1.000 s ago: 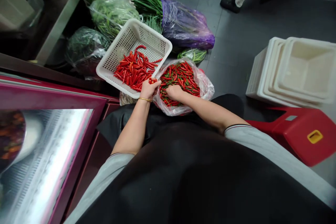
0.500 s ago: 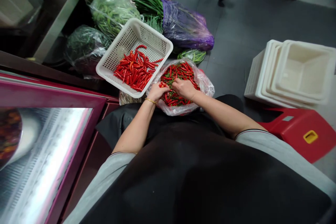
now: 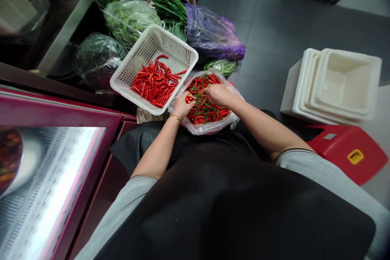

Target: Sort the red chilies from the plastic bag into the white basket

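Note:
Several red chilies (image 3: 189, 99) are gathered in my left hand (image 3: 183, 106), which is closed around them at the left side of a clear plastic bag (image 3: 203, 129). The bag is full of red chilies with green stems (image 3: 207, 109). Over its middle, my right hand (image 3: 217, 93) is closed with the fingertips pinched together; whatever they hold is too small to make out. Left of the bag stands a white perforated basket (image 3: 124, 70), tilted in view, with a heap of red chilies without visible stems (image 3: 154, 83).
Behind the basket lie bagged greens (image 3: 131, 20), a dark bag of leaves (image 3: 97, 57) and a purple bag (image 3: 213, 32) of green stalks. Stacked white baskets (image 3: 344, 81) and a red plastic stool (image 3: 350, 150) are at right. A glass-topped cabinet (image 3: 61, 120) borders the left.
My right hand has shifted slightly up and away from my left hand. The chilies in my left hand show more plainly. A person's feet at the top have mostly left the view.

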`<state>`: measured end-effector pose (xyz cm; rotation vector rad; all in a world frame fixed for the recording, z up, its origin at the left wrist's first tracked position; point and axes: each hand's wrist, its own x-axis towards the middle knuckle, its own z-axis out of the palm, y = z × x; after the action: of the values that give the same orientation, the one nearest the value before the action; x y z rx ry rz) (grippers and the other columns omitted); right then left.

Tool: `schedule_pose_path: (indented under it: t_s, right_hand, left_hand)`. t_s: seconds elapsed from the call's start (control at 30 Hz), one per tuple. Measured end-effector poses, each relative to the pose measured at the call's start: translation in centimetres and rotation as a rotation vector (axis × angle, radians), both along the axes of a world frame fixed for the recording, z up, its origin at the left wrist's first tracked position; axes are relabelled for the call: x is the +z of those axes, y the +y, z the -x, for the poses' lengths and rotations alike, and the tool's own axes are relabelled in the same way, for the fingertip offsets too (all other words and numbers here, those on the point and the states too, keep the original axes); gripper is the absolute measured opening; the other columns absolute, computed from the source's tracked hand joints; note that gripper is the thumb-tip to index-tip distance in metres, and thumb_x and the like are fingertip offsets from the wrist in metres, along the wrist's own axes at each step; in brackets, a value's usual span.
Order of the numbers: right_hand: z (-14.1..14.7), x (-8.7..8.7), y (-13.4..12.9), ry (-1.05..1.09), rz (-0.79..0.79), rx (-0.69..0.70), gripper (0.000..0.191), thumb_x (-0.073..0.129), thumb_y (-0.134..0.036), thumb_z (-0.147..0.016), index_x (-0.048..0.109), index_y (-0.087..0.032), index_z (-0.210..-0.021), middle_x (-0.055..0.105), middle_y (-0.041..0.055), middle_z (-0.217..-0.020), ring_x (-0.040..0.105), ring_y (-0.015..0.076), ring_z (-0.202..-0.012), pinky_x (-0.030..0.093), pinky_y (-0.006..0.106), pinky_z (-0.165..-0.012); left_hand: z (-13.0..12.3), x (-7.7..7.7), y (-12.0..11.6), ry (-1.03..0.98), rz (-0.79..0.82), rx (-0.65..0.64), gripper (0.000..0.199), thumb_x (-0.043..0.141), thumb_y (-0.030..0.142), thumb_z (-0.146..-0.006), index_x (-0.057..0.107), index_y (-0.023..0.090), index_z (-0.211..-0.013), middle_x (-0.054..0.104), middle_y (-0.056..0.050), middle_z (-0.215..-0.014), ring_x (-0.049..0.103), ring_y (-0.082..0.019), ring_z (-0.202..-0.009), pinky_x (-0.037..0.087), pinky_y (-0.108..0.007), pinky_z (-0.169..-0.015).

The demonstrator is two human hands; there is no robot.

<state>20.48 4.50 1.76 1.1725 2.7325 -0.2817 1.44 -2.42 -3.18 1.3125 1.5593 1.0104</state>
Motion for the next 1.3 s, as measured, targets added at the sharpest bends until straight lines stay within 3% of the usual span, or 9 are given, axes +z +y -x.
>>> schedule_pose_path:
  t_s: [0.13, 0.23, 0.33, 0.5, 0.7, 0.83, 0.93, 1.1, 1.3]
  right_hand:
    - [1.2, -0.7, -2.5, 0.035, -0.055, 0.039, 0.036, 0.039, -0.025, -0.095, 0.066, -0.011, -0.114, 0.065, 0.0184, -0.107, 0.058, 0.0248, -0.094, 0.038, 0.032, -0.073]
    - [3.4, -3.4, -4.8, -0.006, 0.055, 0.251, 0.033, 0.042, -0.021, -0.092, 0.072, -0.01, -0.095, 0.067, 0.0197, -0.102, 0.057, 0.0267, -0.097, 0.039, 0.033, -0.074]
    - [4.6, -5.0, -5.1, -0.069, 0.121, 0.273, 0.032, 0.041, -0.015, -0.09, 0.073, -0.007, -0.092, 0.069, 0.0211, -0.097, 0.06, 0.0255, -0.092, 0.039, 0.032, -0.072]
    - [2.6, -2.4, -1.6, 0.068, 0.232, 0.106, 0.031, 0.048, -0.028, -0.091, 0.072, -0.009, -0.087, 0.071, 0.0134, -0.082, 0.062, 0.0185, -0.073, 0.038, 0.027, -0.064]
    - [-0.4, -1.6, -1.5, 0.621, 0.43, -0.018, 0.044, 0.032, -0.039, -0.1, 0.066, -0.012, -0.109, 0.069, 0.0063, -0.087, 0.058, 0.0119, -0.069, 0.04, 0.023, -0.063]
    - [0.1, -4.4, -4.5, 0.212, 0.204, 0.141, 0.029, 0.057, -0.033, -0.087, 0.069, -0.011, -0.103, 0.066, 0.0148, -0.102, 0.059, 0.0208, -0.088, 0.04, 0.029, -0.072]
    - [1.3, -5.6, -5.4, -0.02, 0.094, 0.246, 0.028, 0.045, -0.019, -0.091, 0.07, -0.009, -0.099, 0.065, 0.0192, -0.1, 0.059, 0.024, -0.091, 0.037, 0.032, -0.074]
    - [1.5, -3.7, -2.1, -0.015, 0.131, 0.235, 0.03, 0.048, -0.028, -0.092, 0.071, -0.008, -0.092, 0.068, 0.0158, -0.092, 0.059, 0.0209, -0.082, 0.035, 0.03, -0.069]
    - [0.0, -0.3, 0.4, 0.555, 0.46, -0.049, 0.038, 0.048, -0.042, -0.094, 0.064, -0.011, -0.08, 0.063, 0.004, -0.071, 0.052, 0.0122, -0.064, 0.037, 0.024, -0.063]
  left_hand:
    - [2.7, 1.5, 0.5, -0.196, 0.002, 0.167, 0.021, 0.067, 0.025, -0.064, 0.05, 0.019, -0.074, 0.061, 0.002, -0.067, 0.055, -0.013, -0.059, 0.045, -0.025, -0.061]
    - [3.7, 2.0, -0.2, -0.167, 0.04, 0.069, 0.019, 0.067, 0.023, -0.064, 0.051, 0.018, -0.074, 0.061, 0.002, -0.067, 0.056, -0.013, -0.062, 0.045, -0.025, -0.063]
    - [3.0, 1.3, -1.1, -0.019, 0.075, -0.076, 0.018, 0.066, 0.018, -0.061, 0.053, 0.018, -0.074, 0.062, 0.001, -0.071, 0.059, -0.015, -0.072, 0.045, -0.027, -0.07]
    - [0.1, 0.7, -1.3, 0.178, 0.052, -0.195, 0.019, 0.066, 0.013, -0.06, 0.052, 0.02, -0.071, 0.058, 0.0, -0.071, 0.055, -0.017, -0.073, 0.044, -0.028, -0.074]
    - [0.1, 2.2, -0.7, -0.248, -0.072, -0.005, 0.03, 0.072, 0.029, -0.063, 0.053, 0.019, -0.083, 0.061, 0.0, -0.082, 0.057, -0.014, -0.077, 0.046, -0.026, -0.075]
    - [1.7, 1.5, -1.0, -0.36, 0.048, 0.078, 0.03, 0.073, 0.028, -0.058, 0.058, 0.017, -0.081, 0.06, 0.001, -0.075, 0.055, -0.013, -0.068, 0.045, -0.026, -0.07]
    - [1.4, 0.5, -1.4, -0.092, 0.093, -0.066, 0.02, 0.07, 0.021, -0.057, 0.061, 0.016, -0.073, 0.061, 0.0, -0.071, 0.054, -0.014, -0.067, 0.044, -0.027, -0.07]
    - [-1.2, -0.5, -1.3, 0.242, 0.097, -0.258, 0.013, 0.063, 0.011, -0.059, 0.057, 0.019, -0.067, 0.055, 0.002, -0.062, 0.049, -0.015, -0.062, 0.04, -0.028, -0.067]
    - [-1.0, 2.8, 0.3, -0.032, -0.059, -0.181, 0.019, 0.069, 0.021, -0.064, 0.058, 0.018, -0.08, 0.061, 0.0, -0.08, 0.056, -0.015, -0.077, 0.044, -0.027, -0.076]
